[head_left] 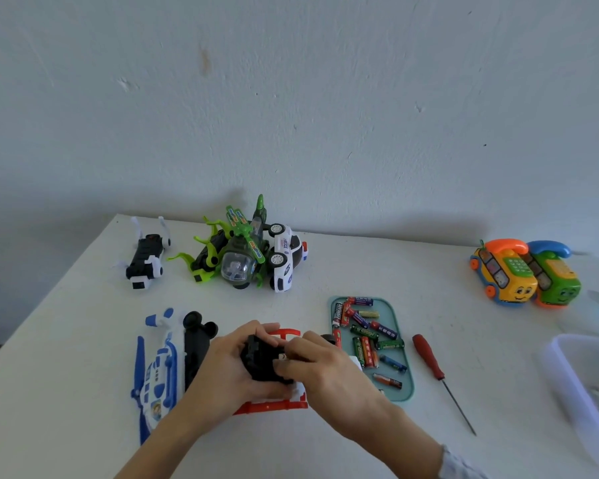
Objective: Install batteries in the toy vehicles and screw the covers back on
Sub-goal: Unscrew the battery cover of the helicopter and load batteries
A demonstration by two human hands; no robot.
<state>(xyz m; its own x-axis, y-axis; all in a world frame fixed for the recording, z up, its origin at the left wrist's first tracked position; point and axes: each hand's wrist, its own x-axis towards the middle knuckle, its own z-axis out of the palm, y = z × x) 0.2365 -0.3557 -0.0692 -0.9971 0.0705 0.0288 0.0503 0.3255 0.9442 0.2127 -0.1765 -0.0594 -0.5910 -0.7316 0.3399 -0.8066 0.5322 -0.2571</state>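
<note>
A red and white toy vehicle (270, 404) lies upside down at the table's front, its black underside (260, 357) facing up. My left hand (229, 361) grips the underside from the left. From the right, my right hand (320, 366) presses a small battery (283, 356) into the black base with curled fingers. A teal tray (404, 392) just right of my hands holds several loose batteries (367, 340). A red-handled screwdriver (436, 369) lies on the table beyond the tray.
A blue and white helicopter (156, 371) lies left of my hands, beside an upturned black toy (196, 340). Behind are a black and white toy (146, 259), a green helicopter (237, 257) and a police car (286, 261). Two toy phones (523, 274) stand far right; a clear bin (574, 371) is at the right edge.
</note>
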